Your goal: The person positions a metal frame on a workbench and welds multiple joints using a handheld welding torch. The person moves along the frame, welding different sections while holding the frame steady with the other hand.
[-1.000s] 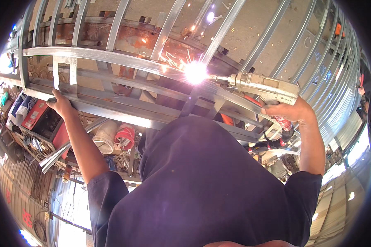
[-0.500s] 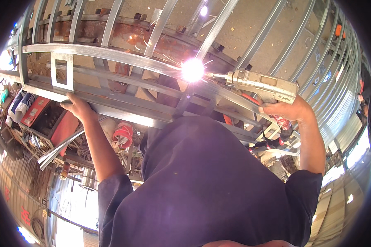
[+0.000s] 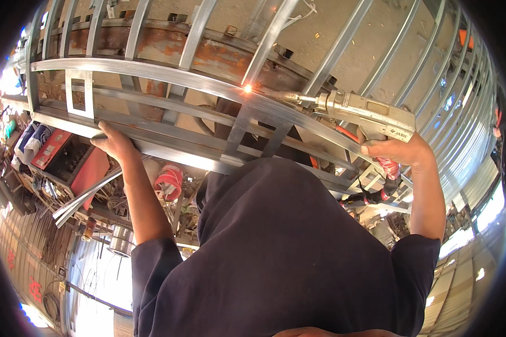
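Observation:
My right hand (image 3: 406,151) is closed around a welding gun (image 3: 368,112), a pale, boxy torch with a narrow nozzle pointing left. A small orange glow (image 3: 248,89) sits where an upright bar (image 3: 270,45) meets the long curved-looking rail (image 3: 152,72) of a metal frame. The nozzle tip lies just right of that glow, along the rail. On the left, my left hand (image 3: 118,146) grips the near rail (image 3: 174,157) of the frame, thumb on top; its other fingers are partly hidden. Beside it, a pale rectangular metal piece (image 3: 71,98) spans the rails.
Many parallel bars extend to the far right. Beneath the frame runs a rusty steel beam (image 3: 219,53). Lower left are a red-and-black toolbox (image 3: 50,150), a red bucket (image 3: 168,182) and loose metal strips (image 3: 84,199). The gun's cable (image 3: 371,196) hangs below my right hand.
The bright white arc with its sparks has died down to a small orange glow. The welding gun sits slightly farther right in view; my left hand still holds the rail.

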`<state>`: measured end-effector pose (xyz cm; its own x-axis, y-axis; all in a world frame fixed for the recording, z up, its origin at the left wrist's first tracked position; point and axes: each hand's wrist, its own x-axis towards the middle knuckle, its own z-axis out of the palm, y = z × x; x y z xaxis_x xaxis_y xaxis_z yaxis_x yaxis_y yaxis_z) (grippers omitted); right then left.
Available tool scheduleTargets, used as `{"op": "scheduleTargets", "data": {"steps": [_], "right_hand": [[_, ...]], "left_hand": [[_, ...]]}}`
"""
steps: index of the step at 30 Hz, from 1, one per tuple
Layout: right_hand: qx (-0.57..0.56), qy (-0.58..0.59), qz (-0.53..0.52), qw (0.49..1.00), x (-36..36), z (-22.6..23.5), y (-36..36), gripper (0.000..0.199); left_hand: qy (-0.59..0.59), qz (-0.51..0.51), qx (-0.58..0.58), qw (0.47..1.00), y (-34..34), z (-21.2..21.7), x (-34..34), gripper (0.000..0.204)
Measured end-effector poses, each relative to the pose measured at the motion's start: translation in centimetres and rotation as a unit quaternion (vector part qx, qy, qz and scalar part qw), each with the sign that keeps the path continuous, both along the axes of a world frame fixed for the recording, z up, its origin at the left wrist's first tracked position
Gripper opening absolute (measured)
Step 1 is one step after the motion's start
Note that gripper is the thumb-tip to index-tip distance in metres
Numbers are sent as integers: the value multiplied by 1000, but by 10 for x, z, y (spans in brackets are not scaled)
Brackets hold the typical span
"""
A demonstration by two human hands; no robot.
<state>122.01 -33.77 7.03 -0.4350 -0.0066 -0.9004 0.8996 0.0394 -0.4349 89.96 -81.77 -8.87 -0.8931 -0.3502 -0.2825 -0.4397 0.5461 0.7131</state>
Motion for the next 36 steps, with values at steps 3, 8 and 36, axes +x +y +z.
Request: {"op": "scheduleTargets", "data": {"steps": [3,8,36], "right_hand": [[8,-22,2,1000,31,-4,8,43],[18,-9,19,1000,58,-4,17,51],[-23,-15,-2,1000,72,-19,28,58]], "left_hand": [[10,-16,-30,999,12,0,19,98],[24,-1,-58,998,14,-2,22,89],[-1,-5,-157,988,38,14,24,95]]}}
